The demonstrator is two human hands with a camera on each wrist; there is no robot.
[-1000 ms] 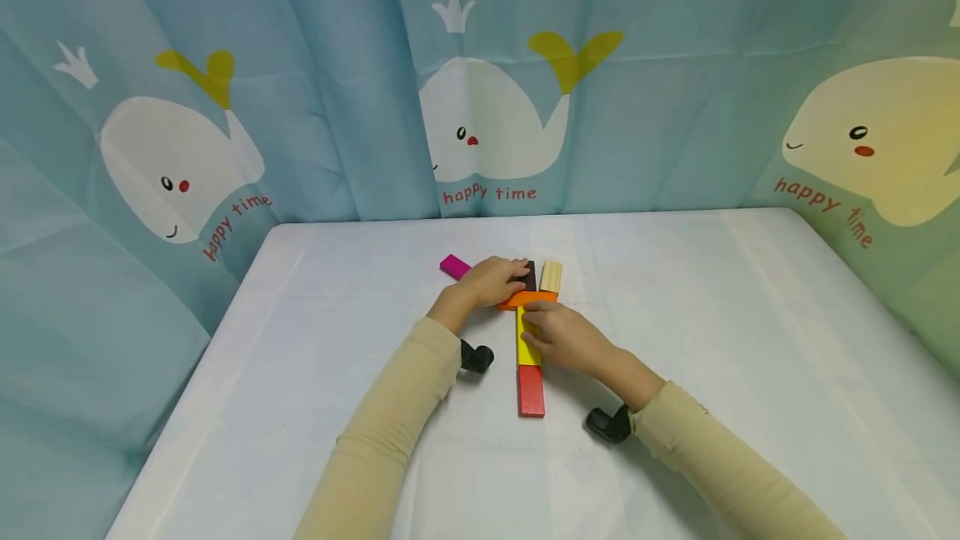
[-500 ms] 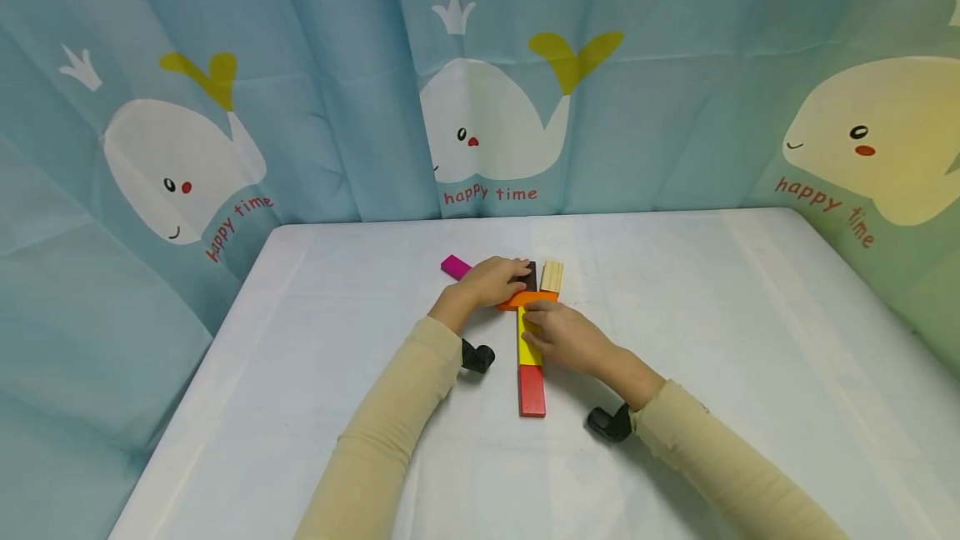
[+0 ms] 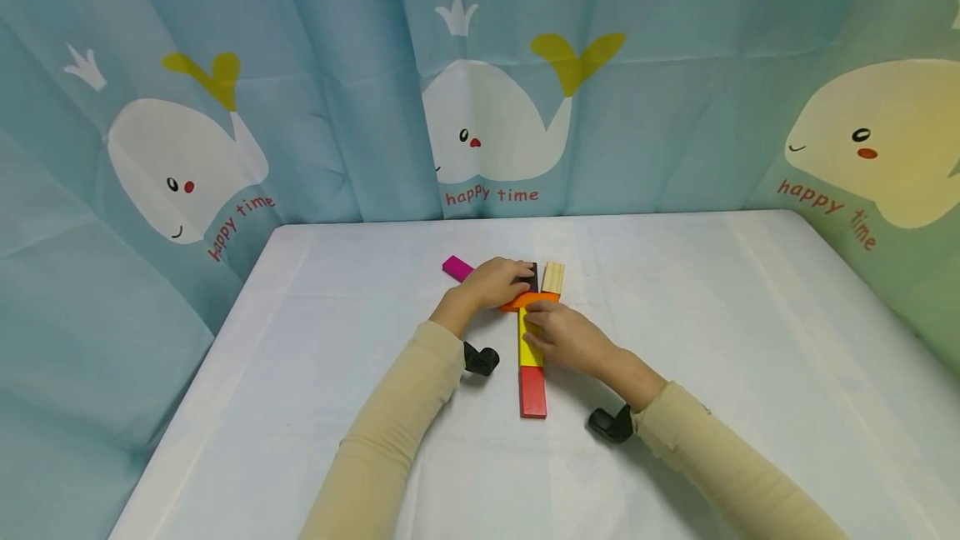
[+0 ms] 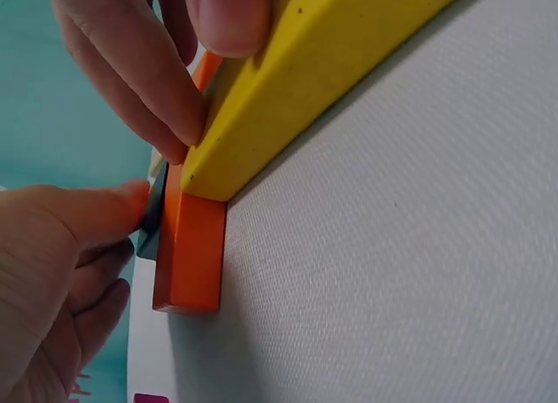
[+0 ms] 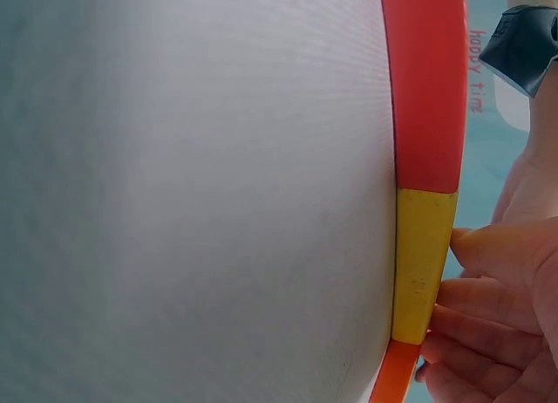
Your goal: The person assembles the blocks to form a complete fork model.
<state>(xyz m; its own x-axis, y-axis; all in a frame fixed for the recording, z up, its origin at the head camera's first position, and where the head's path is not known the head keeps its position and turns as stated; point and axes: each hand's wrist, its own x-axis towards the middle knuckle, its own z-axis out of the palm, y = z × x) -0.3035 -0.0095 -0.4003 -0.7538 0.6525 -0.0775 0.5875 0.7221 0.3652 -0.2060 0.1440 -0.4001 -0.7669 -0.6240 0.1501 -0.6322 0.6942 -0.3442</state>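
In the head view, my left hand (image 3: pixel 491 280) pinches the black block (image 3: pixel 533 275), which lies against the far side of the orange block (image 3: pixel 521 302). The left wrist view has the left thumb (image 4: pixel 96 213) touching this dark block, the other fingers bent beside it. My right hand (image 3: pixel 572 338) rests its thumb and fingertips along the top of the yellow block (image 3: pixel 528 352). In the right wrist view its fingers (image 5: pixel 488 303) are mostly straight. The yellow block's far end meets the orange block; its near end meets the red block (image 3: pixel 532 394).
A plain wood block (image 3: pixel 553 277) stands beyond the orange block's right end. A magenta block (image 3: pixel 456 267) points out at an angle to the left, partly behind the left hand. The white table (image 3: pixel 675 298) ends at a blue whale-print curtain (image 3: pixel 652 140).
Both hands keep their places on the blocks. The whole head view has shifted by a few pixels.
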